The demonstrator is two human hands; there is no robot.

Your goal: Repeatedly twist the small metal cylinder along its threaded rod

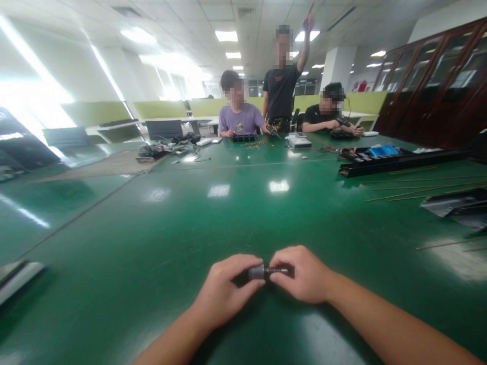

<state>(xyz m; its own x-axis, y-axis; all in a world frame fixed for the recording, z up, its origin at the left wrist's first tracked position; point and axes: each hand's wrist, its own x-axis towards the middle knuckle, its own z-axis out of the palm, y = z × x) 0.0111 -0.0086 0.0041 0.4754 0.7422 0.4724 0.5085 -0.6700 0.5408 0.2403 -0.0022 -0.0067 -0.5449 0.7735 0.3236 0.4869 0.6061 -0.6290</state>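
Observation:
My left hand grips a short grey cylinder between thumb and fingers, low in the middle of the head view. From its right end a thin dark shaft with a bright tip points right. My right hand is closed around that shaft, thumb below and fingers above. Both hands are close together, just over the green table. The finer details of the part are blurred.
Across the table are three people, one standing with an arm raised. Small parts lie before them. Black rails, thin rods and dark metal pieces are at the right. A cluttered pile lies at the far left.

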